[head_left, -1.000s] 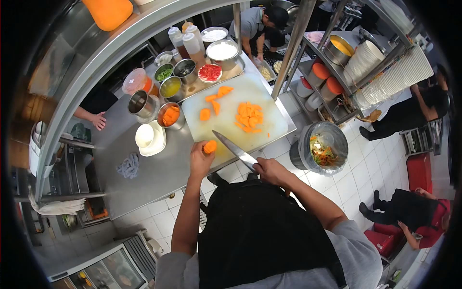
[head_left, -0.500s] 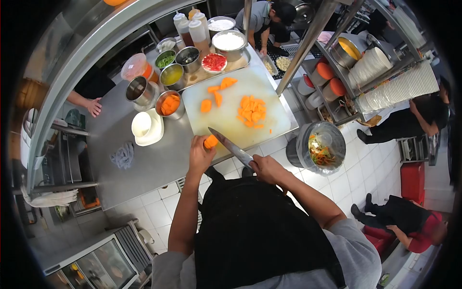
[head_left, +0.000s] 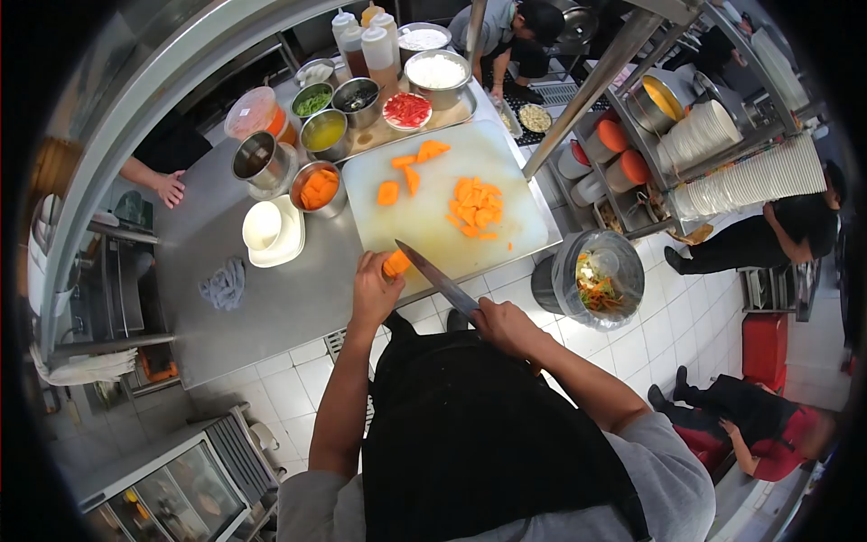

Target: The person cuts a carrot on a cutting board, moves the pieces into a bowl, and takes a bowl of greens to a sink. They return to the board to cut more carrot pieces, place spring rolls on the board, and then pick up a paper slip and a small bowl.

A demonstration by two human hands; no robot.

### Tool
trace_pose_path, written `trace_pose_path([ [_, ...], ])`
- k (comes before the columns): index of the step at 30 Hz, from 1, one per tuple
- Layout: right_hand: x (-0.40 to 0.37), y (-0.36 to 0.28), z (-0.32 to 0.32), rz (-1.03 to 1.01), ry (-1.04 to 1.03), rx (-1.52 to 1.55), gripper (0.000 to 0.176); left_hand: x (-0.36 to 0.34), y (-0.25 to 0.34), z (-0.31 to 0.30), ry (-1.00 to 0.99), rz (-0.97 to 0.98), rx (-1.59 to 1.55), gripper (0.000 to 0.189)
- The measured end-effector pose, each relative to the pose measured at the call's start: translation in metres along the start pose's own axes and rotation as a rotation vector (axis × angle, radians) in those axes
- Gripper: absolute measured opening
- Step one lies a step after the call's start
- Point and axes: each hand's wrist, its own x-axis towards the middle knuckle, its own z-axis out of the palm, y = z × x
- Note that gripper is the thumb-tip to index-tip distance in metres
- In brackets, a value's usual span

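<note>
My left hand [head_left: 376, 287] holds a thick piece of carrot [head_left: 396, 264] at the near-left edge of the cutting board [head_left: 397, 221]. In my right hand [head_left: 502, 325] is a large knife [head_left: 438, 280], its blade slanting up to the left with the tip beside the carrot. A heap of sliced carrot [head_left: 475, 208] lies on the right of the board. Several larger carrot pieces [head_left: 387, 192] rest at its far left. A metal bowl of carrot pieces [head_left: 320, 190] stands just left of the board.
White dishes [head_left: 275, 233] and a grey cloth [head_left: 223, 284] lie on the steel counter [head_left: 298, 298]. Ingredient bowls and squeeze bottles [head_left: 378, 51] stand beyond. A lined bin [head_left: 600, 280] is at the right. Co-workers stand right and far; another person's hand [head_left: 170, 188] rests at left.
The view has shifted slightly, so the counter items and bin sit a little differently. Both hands keep nearly the same pose, with the carrot and knife still held.
</note>
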Motion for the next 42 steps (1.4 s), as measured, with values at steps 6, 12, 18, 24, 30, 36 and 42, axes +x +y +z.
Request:
trace_pose_path([
  [6, 0.001, -0.004, 0.0, 0.016, -0.019, 0.015, 0.033, 0.0, 0.002, -0.002, -0.022, -0.009, -0.004, 0.036],
  [12, 0.01, 0.001, 0.008, -0.051, 0.025, 0.036, 0.031, 0.0, 0.001, -0.002, -0.022, -0.011, -0.003, 0.037],
  [18, 0.019, 0.001, 0.014, -0.066, 0.034, 0.06, 0.03, -0.002, -0.001, -0.002, -0.066, -0.072, -0.041, 0.039],
  [24, 0.032, -0.011, 0.008, -0.062, 0.018, 0.1, 0.031, -0.002, -0.003, -0.001, -0.033, -0.019, -0.032, 0.036],
  [30, 0.044, -0.015, 0.011, -0.081, 0.029, 0.118, 0.033, -0.002, -0.001, -0.002, -0.083, -0.097, -0.044, 0.039],
  [36, 0.059, -0.023, 0.013, -0.072, 0.033, 0.15, 0.031, -0.003, 0.0, -0.002, -0.078, -0.106, -0.066, 0.039],
  [42, 0.066, -0.022, 0.029, -0.06, 0.095, 0.084, 0.03, -0.004, -0.001, 0.0, -0.062, -0.104, -0.042, 0.038],
])
